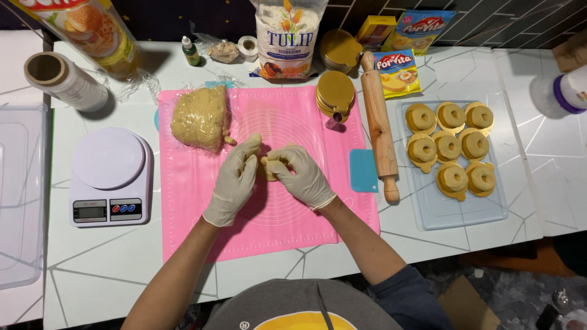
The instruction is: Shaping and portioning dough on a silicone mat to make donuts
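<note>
Both my hands wear pale gloves and meet over the middle of a pink silicone mat (202,226). My left hand (237,177) and my right hand (299,174) pinch a small piece of tan dough (266,166) between their fingertips; most of it is hidden by the fingers. A big lump of the same dough (200,117) lies on the mat's far left corner, a hand's width from my left hand. A stack of gold round cake boards (335,93) sits at the mat's far right.
A wooden rolling pin (379,125) and a blue scraper (363,171) lie right of the mat. A clear tray (465,211) holds several ring-shaped dough pieces on gold boards. A white kitchen scale (109,177) and a cling-film roll (64,79) stand left. Flour bag (284,40) and packets line the back.
</note>
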